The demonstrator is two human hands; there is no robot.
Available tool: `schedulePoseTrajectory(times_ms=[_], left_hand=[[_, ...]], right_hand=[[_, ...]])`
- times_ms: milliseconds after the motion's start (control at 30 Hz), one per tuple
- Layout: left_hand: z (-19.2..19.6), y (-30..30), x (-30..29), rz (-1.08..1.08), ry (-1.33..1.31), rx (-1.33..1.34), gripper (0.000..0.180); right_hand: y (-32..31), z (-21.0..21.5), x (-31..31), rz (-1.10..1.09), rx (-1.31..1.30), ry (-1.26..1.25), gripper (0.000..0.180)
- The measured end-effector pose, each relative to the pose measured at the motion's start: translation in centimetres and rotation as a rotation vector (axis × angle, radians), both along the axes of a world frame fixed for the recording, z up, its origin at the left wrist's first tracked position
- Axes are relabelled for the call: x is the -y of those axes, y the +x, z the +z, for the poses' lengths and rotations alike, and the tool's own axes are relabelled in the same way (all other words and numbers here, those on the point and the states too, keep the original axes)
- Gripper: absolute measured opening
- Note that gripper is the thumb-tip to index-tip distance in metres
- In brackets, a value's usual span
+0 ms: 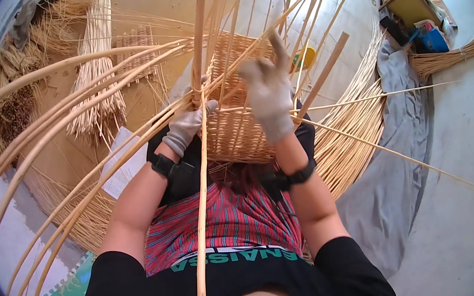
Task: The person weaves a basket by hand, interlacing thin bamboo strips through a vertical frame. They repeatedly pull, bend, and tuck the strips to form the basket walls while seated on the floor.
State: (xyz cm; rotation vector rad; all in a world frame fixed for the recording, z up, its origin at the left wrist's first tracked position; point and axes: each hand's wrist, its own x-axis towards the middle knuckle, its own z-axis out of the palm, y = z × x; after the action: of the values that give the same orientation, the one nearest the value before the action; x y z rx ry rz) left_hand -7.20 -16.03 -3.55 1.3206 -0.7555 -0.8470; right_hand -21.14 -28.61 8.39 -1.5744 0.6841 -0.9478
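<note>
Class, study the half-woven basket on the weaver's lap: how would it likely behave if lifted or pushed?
The basket is probably light for its size, being thin open wickerwork. Its woven wall looks fairly stiff, but the long loose canes arch outward, so they would likely sway and snag. With both gloved hands, left hand and right hand, steadying it, it may tip easily.
</note>
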Motion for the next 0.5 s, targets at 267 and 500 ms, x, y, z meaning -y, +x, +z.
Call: schedulePoseTrajectory(times_ms=[267, 500], left_hand=[[-2.4, -1.8, 0.8, 0.085, 0.127, 0.127, 0.074], [-4.6, -3.6, 0.1, 0.564, -0.023, 0.393, 0.036]], right_hand=[[-7.8, -10.6, -2.3, -0.24, 0.323, 0.238, 0.012], [-13.2, -10.9, 1.7, -0.367, 0.261, 0.298, 0.019]])
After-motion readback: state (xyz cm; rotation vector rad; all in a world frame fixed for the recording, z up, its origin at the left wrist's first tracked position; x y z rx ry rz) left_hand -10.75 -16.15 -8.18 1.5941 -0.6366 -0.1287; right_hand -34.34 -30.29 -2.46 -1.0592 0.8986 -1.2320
